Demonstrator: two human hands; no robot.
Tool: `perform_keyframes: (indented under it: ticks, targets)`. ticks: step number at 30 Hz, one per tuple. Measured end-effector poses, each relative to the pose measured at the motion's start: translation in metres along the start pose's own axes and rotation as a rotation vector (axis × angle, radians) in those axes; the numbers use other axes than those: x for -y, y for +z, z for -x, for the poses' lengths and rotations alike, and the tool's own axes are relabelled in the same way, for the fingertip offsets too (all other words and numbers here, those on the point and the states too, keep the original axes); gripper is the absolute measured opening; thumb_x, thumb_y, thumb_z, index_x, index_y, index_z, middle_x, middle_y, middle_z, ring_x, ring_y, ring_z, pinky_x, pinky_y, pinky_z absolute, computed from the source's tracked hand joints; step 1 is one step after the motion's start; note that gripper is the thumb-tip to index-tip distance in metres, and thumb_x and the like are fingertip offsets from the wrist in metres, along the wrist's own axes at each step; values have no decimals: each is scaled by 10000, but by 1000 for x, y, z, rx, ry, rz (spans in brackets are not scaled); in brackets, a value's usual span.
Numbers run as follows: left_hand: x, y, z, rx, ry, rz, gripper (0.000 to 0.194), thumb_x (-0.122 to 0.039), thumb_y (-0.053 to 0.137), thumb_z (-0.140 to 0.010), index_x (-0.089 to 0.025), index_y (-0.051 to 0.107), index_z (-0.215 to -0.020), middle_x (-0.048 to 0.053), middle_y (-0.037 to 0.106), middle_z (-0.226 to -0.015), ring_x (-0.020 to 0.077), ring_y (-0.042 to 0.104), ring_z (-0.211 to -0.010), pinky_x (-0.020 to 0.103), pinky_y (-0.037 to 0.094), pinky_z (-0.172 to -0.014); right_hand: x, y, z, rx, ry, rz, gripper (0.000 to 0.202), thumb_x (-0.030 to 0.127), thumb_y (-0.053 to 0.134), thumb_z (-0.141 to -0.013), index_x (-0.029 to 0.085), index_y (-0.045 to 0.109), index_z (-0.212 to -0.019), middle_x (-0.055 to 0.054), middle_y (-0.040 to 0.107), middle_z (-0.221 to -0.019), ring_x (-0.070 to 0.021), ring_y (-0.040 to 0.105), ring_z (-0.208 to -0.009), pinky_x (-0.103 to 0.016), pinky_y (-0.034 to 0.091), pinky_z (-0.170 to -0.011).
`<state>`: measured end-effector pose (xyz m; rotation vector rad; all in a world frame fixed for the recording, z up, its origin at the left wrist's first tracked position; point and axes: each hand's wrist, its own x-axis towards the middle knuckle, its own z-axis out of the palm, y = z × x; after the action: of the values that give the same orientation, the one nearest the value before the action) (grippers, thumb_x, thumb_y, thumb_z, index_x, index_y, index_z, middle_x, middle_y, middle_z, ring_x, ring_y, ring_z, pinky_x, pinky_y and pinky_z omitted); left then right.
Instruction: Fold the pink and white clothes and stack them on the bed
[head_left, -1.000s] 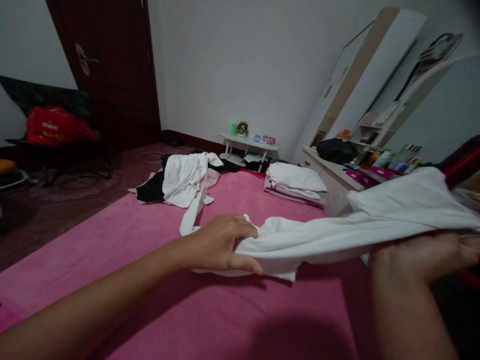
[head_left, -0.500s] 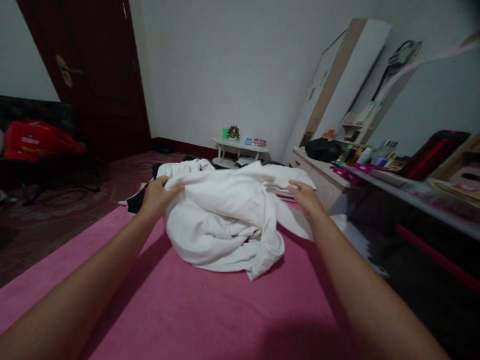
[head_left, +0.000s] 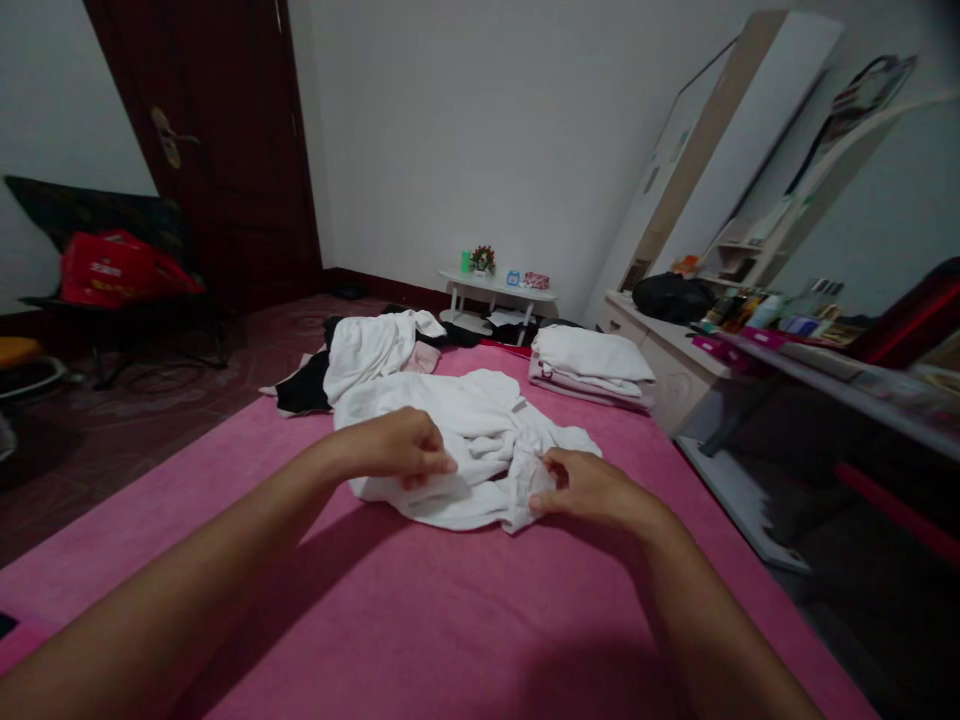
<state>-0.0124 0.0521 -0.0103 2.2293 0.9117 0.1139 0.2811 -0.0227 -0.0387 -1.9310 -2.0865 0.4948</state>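
Note:
A crumpled white garment [head_left: 480,400] lies in loose folds on the pink bed cover [head_left: 420,620]. My left hand [head_left: 409,448] is over its front left part, fingers curled and thumb pressed in; whether cloth is pinched there is hidden. At the garment's right front, my right hand [head_left: 581,485] has thumb and fingers around a bunched fold. Behind on the left sits a heap with another white garment [head_left: 371,345] over black clothing [head_left: 304,388]. A folded white stack [head_left: 592,360] rests at the back right of the bed.
Beyond the bed stands a small white table [head_left: 495,285] with little items. A dresser [head_left: 660,340] with bottles and a black bag lines the right side. At left, a chair holds a red bag [head_left: 120,270] near the dark door [head_left: 225,150].
The white garment, held up and spread between both hands before, now lies lower on the bed. Both hands have come down and closer together. The view has shifted slightly left.

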Motion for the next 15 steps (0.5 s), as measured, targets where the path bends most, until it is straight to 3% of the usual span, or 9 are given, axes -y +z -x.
perform_keyframes:
  ticks: [2, 5, 7, 9, 12, 15]
  targets:
    - [-4, 11, 1, 70, 9, -104, 309, -452, 575, -781, -182, 692, -686, 7, 636, -581, 144, 567, -533, 226, 354, -513, 5, 4, 1, -17, -40, 63, 351, 423, 749, -596, 194, 655, -844, -28, 652, -829, -165, 544, -707, -247, 344, -595]
    - [3, 18, -4, -95, -12, -331, 238, -407, 579, -786, -211, 715, -787, 19, 656, -657, 166, 589, -614, 239, 371, -564, 3, 12, -5, -117, 5, -65, 132, 293, 658, -659, 173, 604, -660, -24, 614, -685, -163, 536, -651, -252, 350, -568]
    - [12, 19, -10, -235, -34, -428, 267, -404, 578, -797, -217, 699, -944, 66, 690, -860, 214, 633, -764, 276, 430, -653, 0, 10, -10, -173, 50, -413, 127, 288, 612, -701, 170, 593, -658, -17, 606, -643, -156, 544, -609, -246, 384, -545]
    - [23, 20, -16, -317, -66, -463, 413, -405, 604, -788, -220, 626, -1156, 124, 646, -1113, 274, 630, -959, 342, 466, -784, -3, 3, -14, -278, 100, -853, 163, 332, 614, -724, 170, 611, -744, -16, 633, -668, -152, 566, -587, -250, 440, -536]
    - [36, 23, -21, -278, -70, -416, 640, -379, 613, -783, -193, 454, -1375, 177, 502, -1346, 321, 543, -1175, 383, 441, -936, -8, -12, -19, -532, 139, -1308, 193, 327, 642, -708, 180, 615, -830, -20, 676, -734, -158, 612, -615, -271, 513, -548]
    - [36, 27, -22, -235, 67, -359, 779, -365, 642, -755, -171, 347, -1450, 191, 344, -1478, 337, 410, -1311, 384, 385, -1020, -16, -19, -24, -728, 95, -1451, 152, 281, 637, -692, 196, 595, -810, -3, 678, -723, -145, 624, -620, -249, 530, -539]
